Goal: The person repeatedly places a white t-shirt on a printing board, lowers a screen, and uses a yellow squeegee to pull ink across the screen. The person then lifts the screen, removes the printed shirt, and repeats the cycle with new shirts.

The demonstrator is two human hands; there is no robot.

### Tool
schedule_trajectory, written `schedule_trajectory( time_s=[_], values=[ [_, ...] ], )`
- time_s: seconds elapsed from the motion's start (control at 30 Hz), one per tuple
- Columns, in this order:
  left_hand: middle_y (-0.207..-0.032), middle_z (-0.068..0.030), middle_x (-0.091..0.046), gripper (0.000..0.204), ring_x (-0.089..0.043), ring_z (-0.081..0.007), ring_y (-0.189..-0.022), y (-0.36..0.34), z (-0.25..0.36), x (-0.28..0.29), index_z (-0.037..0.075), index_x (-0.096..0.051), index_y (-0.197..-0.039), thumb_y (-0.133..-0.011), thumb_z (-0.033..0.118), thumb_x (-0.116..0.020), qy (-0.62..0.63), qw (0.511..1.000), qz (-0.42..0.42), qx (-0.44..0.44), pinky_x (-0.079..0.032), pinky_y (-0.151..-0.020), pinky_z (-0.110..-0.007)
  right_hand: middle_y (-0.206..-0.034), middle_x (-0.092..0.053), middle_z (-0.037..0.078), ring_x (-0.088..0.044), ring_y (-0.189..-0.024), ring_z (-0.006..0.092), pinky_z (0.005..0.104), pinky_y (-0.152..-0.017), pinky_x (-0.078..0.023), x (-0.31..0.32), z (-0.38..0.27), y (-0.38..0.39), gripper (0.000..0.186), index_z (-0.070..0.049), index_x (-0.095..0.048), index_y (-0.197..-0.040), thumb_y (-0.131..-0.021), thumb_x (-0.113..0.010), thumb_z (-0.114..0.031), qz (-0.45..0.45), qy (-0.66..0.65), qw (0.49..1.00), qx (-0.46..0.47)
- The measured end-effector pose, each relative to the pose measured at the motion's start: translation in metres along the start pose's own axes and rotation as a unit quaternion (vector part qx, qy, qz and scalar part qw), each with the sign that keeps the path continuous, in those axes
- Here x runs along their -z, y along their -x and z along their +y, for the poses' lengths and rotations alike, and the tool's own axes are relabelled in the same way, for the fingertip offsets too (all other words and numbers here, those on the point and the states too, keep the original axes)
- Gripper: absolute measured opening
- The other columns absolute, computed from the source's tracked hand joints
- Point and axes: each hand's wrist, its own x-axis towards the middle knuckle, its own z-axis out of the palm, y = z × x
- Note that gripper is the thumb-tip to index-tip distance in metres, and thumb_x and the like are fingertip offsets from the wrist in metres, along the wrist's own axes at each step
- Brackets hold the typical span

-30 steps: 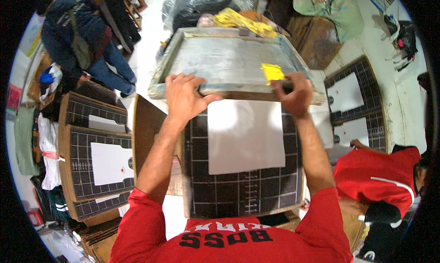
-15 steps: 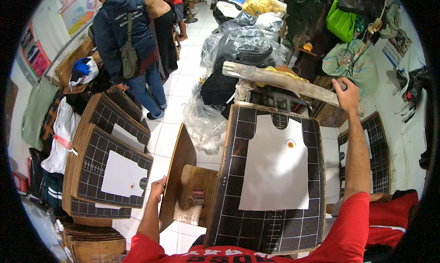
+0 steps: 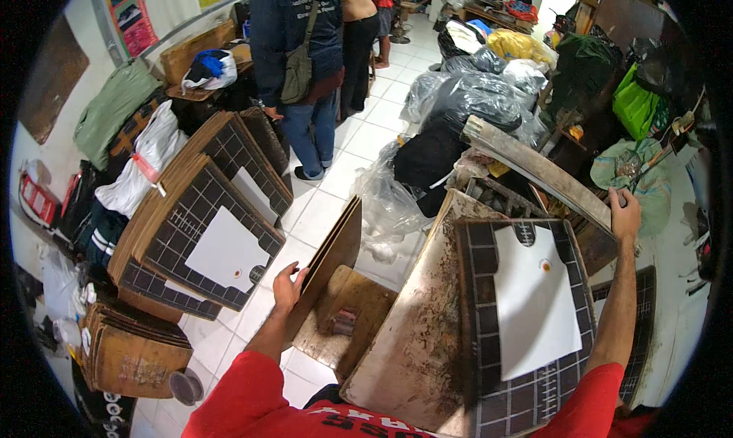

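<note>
My right hand (image 3: 624, 213) is closed around the near right end of a long worn wooden plank (image 3: 534, 159). Below it, a black gridded board (image 3: 477, 316) lies on the right part of a stained tabletop (image 3: 405, 331). On that board rests a white shirt-shaped cut piece (image 3: 538, 308) with a small round orange print. My left hand (image 3: 288, 287) is at the left edge of some thin brown boards (image 3: 332, 251) standing upright. Its fingers are partly bent and apart; whether they touch the edge is hard to tell.
A wooden seat (image 3: 328, 323) with a small reddish object stands between the boards and the tabletop. To the left leans a stack of gridded boards (image 3: 168, 243) with white pieces. Plastic-wrapped bundles (image 3: 466, 94) lie ahead. People, including one in a dark jacket (image 3: 298, 48), stand beyond.
The view has swung left. The gridded board has moved right across the tabletop, baring its stained surface. My left hand has come up to the upright boards' edge; the right stays at the plank.
</note>
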Motion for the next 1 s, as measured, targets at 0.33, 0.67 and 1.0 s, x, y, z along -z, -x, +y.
schedule_trajectory(
  time_s=[0.33, 0.67, 1.0],
  values=[
    [-0.089, -0.0241, -0.073, 0.017, -0.071, -0.0455, -0.086, -0.009, 0.037, 0.039, 0.004, -0.074, -0.095, -0.087, 0.016, -0.065, -0.168, 0.985, -0.009, 0.048, -0.056, -0.078, -0.054, -0.112, -0.073, 0.020, -0.067, -0.107, 0.0409, 0.0514, -0.091, -0.052, 0.001, -0.017, 0.007, 0.062, -0.008, -0.074, -0.117, -0.093, -0.062, -0.064, 0.045, 0.018, 0.999, 0.014],
    [-0.088, -0.0171, -0.071, 0.010, -0.070, -0.0383, -0.080, 0.107, 0.264, 0.221, 0.007, -0.072, -0.097, -0.089, 0.007, -0.068, -0.123, 0.917, 0.326, -0.193, -0.055, -0.071, -0.044, -0.125, -0.072, 0.017, -0.066, -0.118, 0.0391, 0.0494, -0.099, -0.052, 0.015, -0.033, 0.004, 0.064, -0.011, -0.072, -0.127, -0.092, -0.060, -0.063, -0.004, 0.006, 1.000, 0.001],
    [-0.124, -0.0213, -0.060, 0.070, -0.057, -0.0410, -0.117, 0.373, 0.203, 0.077, 0.006, -0.057, -0.138, -0.087, 0.049, -0.078, -0.011, 0.977, -0.051, -0.207, -0.044, -0.103, -0.050, -0.134, -0.068, 0.017, -0.064, -0.124, 0.0368, 0.0499, -0.105, -0.050, 0.007, -0.027, -0.019, 0.070, -0.012, -0.066, -0.139, -0.094, -0.056, -0.066, -0.044, 0.004, 0.999, -0.009]
  ],
)
